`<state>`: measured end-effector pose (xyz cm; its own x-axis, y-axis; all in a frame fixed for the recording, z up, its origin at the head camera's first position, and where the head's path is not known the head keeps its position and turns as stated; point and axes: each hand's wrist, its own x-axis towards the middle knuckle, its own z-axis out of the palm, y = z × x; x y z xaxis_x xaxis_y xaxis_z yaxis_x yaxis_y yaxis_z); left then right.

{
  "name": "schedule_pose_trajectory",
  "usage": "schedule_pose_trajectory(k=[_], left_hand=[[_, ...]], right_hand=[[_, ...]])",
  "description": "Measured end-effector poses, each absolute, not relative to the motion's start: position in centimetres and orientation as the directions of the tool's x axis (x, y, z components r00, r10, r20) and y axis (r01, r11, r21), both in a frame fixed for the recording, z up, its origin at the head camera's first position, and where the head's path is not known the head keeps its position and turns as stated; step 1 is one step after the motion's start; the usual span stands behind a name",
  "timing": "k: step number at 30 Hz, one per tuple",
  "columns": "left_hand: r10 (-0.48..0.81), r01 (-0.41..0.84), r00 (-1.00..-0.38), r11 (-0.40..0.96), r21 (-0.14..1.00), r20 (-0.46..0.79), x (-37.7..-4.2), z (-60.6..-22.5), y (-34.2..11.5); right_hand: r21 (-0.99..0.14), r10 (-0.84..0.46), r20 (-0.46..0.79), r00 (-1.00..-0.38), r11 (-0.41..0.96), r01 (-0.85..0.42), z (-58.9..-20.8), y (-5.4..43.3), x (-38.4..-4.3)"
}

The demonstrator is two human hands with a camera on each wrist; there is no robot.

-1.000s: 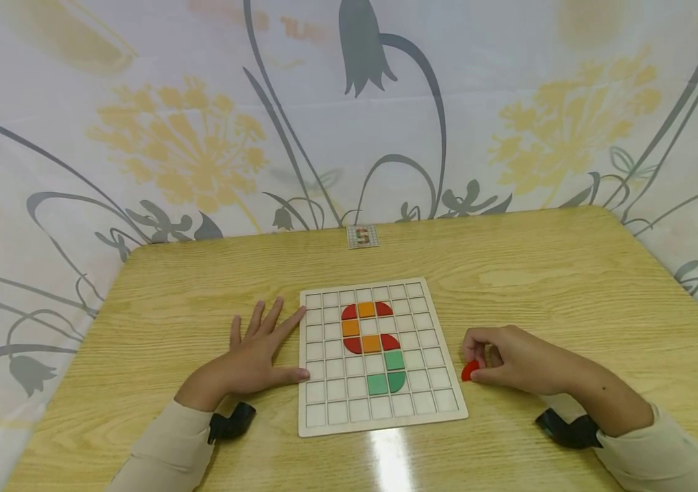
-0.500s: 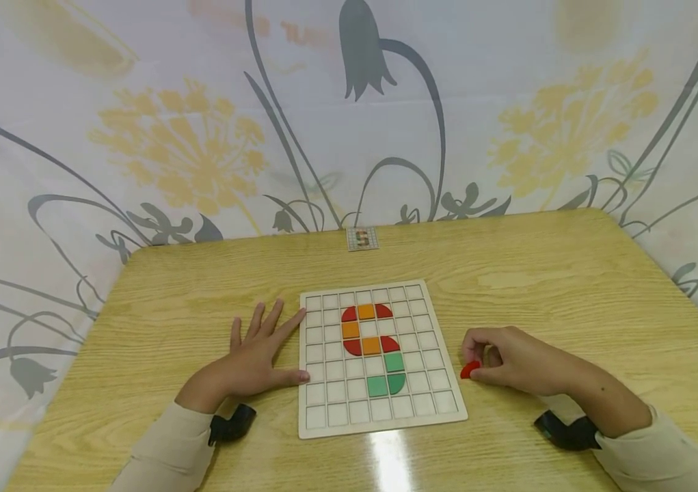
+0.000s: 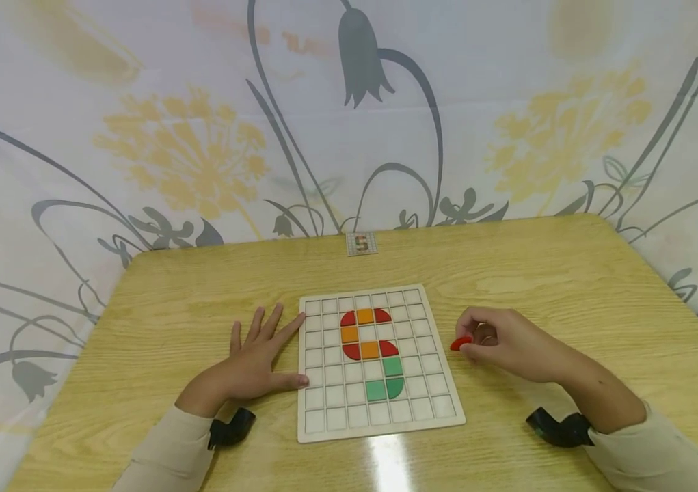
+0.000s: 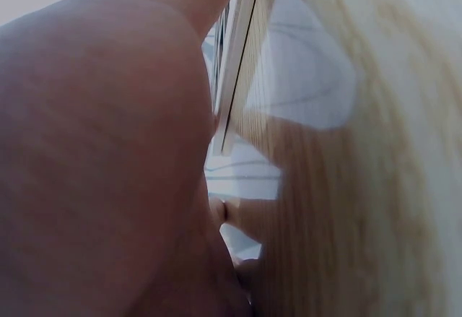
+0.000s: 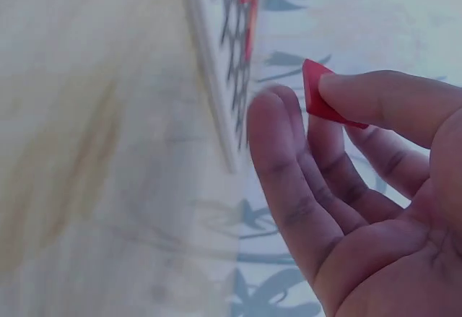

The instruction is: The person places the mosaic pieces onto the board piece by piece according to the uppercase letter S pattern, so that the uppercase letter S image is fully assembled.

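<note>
A pale square grid board [image 3: 324,418] lies on the table. Red quarter-round tiles [image 3: 351,351], orange square tiles [image 3: 364,316] and several green tiles [image 3: 376,391] sit in its cells, in a curved shape. Spread flat, my left hand [image 3: 240,372] rests on the table, its thumb and index fingertip touching the board's left edge. To the right of the board, my right hand [image 3: 505,342] pinches a red quarter-round tile [image 3: 461,343] between thumb and fingers. In the right wrist view the red tile [image 5: 317,93] is held off the table, apart from the board.
A small card [image 3: 361,243] with a coloured grid pattern lies near the far edge of the wooden table [image 3: 545,266]. Behind the table hangs a flower-printed cloth [image 3: 299,137]. Black wrist cameras [image 3: 232,428] sit at both sleeves.
My right hand has lifted and moved slightly away from me and leftward, toward the board, with the red tile. The left hand stays at the board's edge.
</note>
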<state>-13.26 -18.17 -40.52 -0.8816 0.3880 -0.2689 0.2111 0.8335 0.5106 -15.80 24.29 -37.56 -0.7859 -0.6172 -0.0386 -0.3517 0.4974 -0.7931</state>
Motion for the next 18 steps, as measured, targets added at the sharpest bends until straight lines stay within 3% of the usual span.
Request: schedule_pose_trajectory(k=[18], left_hand=[[0.388, 0.213, -0.884, 0.832, 0.512, -0.262, -13.2, -40.6, -18.2]], right_hand=[[-0.777, -0.603, 0.131, -0.787, 0.43, -0.459, -35.5, 18.9, -17.0]])
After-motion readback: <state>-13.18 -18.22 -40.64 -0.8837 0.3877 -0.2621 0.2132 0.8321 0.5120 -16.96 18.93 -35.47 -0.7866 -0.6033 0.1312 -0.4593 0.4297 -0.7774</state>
